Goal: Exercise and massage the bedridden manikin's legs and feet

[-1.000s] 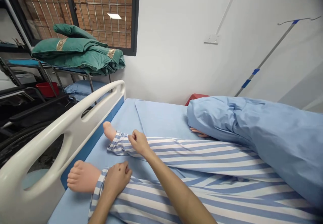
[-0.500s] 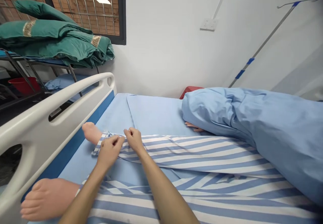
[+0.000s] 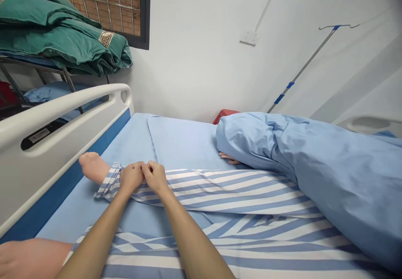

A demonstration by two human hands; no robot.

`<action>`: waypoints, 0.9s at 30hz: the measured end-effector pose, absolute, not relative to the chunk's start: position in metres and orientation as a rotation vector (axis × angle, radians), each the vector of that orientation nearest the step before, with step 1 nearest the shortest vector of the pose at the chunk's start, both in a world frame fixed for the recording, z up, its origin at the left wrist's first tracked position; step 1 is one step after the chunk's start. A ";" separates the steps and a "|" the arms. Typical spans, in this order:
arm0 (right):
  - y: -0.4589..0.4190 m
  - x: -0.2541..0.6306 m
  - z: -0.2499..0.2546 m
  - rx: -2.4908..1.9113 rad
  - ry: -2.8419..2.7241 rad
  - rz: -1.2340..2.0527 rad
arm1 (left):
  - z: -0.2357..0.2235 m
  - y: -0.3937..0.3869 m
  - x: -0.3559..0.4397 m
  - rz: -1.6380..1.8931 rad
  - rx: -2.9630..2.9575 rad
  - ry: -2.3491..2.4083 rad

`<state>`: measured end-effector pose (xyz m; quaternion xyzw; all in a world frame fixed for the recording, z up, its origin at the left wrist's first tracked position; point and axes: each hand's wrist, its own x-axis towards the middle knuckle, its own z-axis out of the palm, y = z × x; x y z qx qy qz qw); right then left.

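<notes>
Two legs in blue-and-white striped trousers [image 3: 226,189] lie stretched across the bed; the smooth, plastic-looking far foot [image 3: 93,168] and near foot [image 3: 34,256] suggest a manikin. My left hand [image 3: 132,175] is closed over the far trouser leg, just above its cuff [image 3: 107,182]. Beside it, my right hand [image 3: 154,176] is closed too, its thumb side meeting my left hand. Fingertips of both are tucked out of sight, so what they pinch is hidden. The trouser cloth under them is slightly wrinkled.
A folded light-blue quilt [image 3: 301,153] covers the upper body, with some fingers [image 3: 230,158] showing below its edge. A white bed end panel [image 3: 72,124] rises at the left. Beyond the bed are green bedding [image 3: 63,40], a red object [image 3: 224,114] and an IV pole [image 3: 309,61].
My hands have come together from a small gap and now touch over the trouser leg. The whole view has shifted, so the bed and legs appear farther left.
</notes>
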<state>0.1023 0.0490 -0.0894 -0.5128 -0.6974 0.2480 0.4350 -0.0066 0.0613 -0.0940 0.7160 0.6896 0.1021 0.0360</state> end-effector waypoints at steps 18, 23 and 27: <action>0.031 0.101 -0.090 -1.229 -1.756 0.579 | -0.086 0.041 -0.004 0.311 2.185 2.101; 0.038 0.103 -0.081 -1.275 -1.741 0.647 | -0.082 0.043 0.000 0.224 2.133 2.157; 0.047 0.115 -0.072 -1.239 -1.810 0.604 | -0.084 0.044 0.004 0.229 2.088 2.198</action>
